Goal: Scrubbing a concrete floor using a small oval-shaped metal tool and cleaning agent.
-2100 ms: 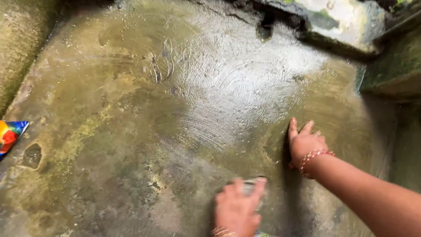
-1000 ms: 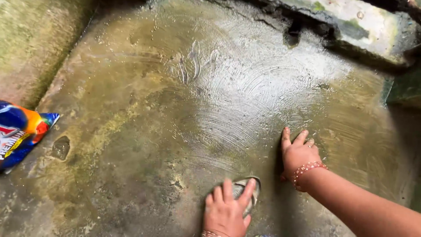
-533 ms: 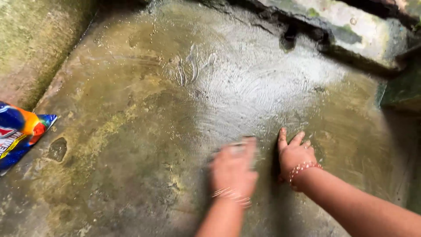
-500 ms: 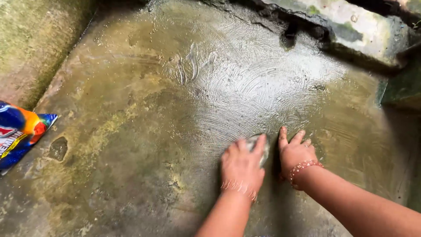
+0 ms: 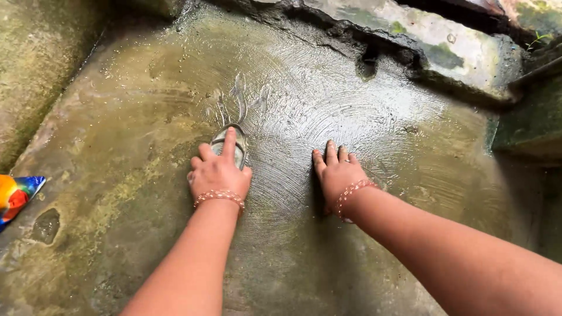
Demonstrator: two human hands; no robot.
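The left hand [image 5: 218, 171] pressed a small scrubbing pad [image 5: 229, 142] flat on the wet concrete floor [image 5: 134, 134], fingers laid over it; the right hand [image 5: 336, 172] braced beside, fingers spread, holding nothing; scrubbing looked mid-stroke; unscoured patches leftward probably wanted firm pressure.

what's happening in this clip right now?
A person is scrubbing a wet, stained concrete floor. The left hand presses a small oval grey scrubber onto it, with curved scrub marks around. The right hand lies flat on the wet concrete beside it. A colourful plastic packet lies at the left edge.
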